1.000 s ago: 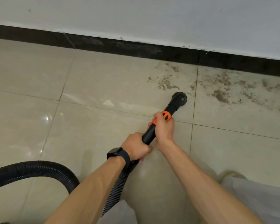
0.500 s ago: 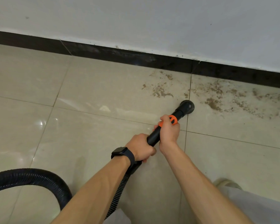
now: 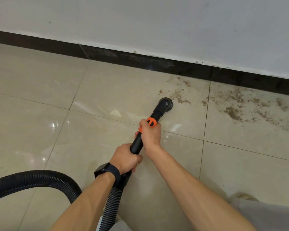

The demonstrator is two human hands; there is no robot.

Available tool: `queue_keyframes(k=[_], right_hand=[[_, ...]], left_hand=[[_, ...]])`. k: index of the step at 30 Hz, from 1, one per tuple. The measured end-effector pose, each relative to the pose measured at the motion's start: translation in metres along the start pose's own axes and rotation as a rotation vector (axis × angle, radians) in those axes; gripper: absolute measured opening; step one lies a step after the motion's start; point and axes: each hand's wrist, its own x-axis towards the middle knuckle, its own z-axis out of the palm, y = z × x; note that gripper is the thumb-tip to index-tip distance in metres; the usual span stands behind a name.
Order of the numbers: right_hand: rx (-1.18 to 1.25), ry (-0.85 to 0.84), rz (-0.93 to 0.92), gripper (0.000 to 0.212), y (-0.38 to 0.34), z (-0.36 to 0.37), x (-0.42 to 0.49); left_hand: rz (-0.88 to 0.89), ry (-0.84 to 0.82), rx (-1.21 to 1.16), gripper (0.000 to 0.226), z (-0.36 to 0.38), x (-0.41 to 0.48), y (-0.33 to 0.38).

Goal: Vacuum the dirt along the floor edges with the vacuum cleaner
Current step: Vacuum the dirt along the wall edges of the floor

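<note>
A black vacuum wand (image 3: 138,144) with an orange collar (image 3: 151,122) points away from me toward the wall. Its round black nozzle (image 3: 165,104) sits on the beige tile, at the left edge of a small brown dirt patch (image 3: 179,96). My right hand (image 3: 149,134) grips the wand just behind the orange collar. My left hand (image 3: 125,160), with a black watch on the wrist, grips the wand's rear end where the ribbed hose (image 3: 111,207) joins. More dirt (image 3: 240,105) is scattered on the right tile along the dark baseboard (image 3: 157,63).
The black ribbed hose (image 3: 32,180) loops across the floor at lower left. A white wall (image 3: 157,22) rises above the baseboard. My grey trouser leg (image 3: 270,215) and a shoe tip (image 3: 245,196) show at lower right. Glossy tiles (image 3: 40,114) stretch to the left.
The nozzle has swung from the tile joint to the left, now beside the small dirt patch. Both hands kept their grip on the wand. The view shifted left.
</note>
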Motion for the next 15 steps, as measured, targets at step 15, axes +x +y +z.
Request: queue_keyframes(k=[15], right_hand=[[-0.021,-0.089,-0.031,0.025,-0.031,0.007,0.032]], left_hand=[[0.034,0.049,-0.038,0.008,-0.007,0.029,0.027]])
